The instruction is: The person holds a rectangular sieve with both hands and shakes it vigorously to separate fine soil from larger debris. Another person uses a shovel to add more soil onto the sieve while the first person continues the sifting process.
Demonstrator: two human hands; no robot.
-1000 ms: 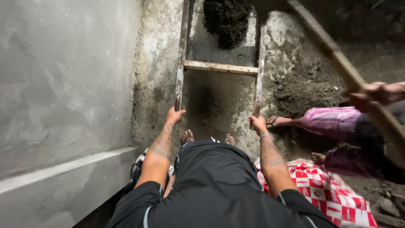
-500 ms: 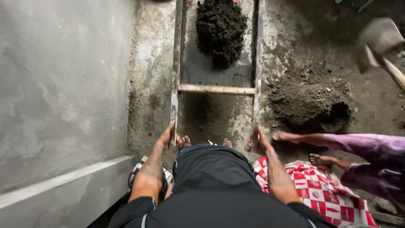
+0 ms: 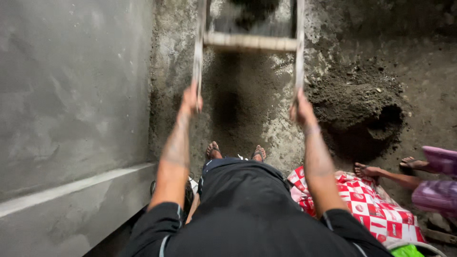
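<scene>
Wooden sieve frame (image 3: 250, 42) lies on the muddy ground at twelve o'clock, its two side rails running toward the person — the left hand (image 3: 191, 99) is curled around the left rail's end, the right hand (image 3: 301, 107) wrapped around the right one. Dark soil heap (image 3: 357, 102) sits at two o'clock just beside the frame, a red-and-white patterned sack (image 3: 369, 204) at four o'clock, and another person's bare foot (image 3: 367, 170) rests at its edge.

Wooden frame (image 3: 250, 42): pale, weathered grey-brown
Soil heap (image 3: 354, 102): dark brown
Sack (image 3: 369, 204): red-and-white check
Wall (image 3: 71, 95): grey
</scene>
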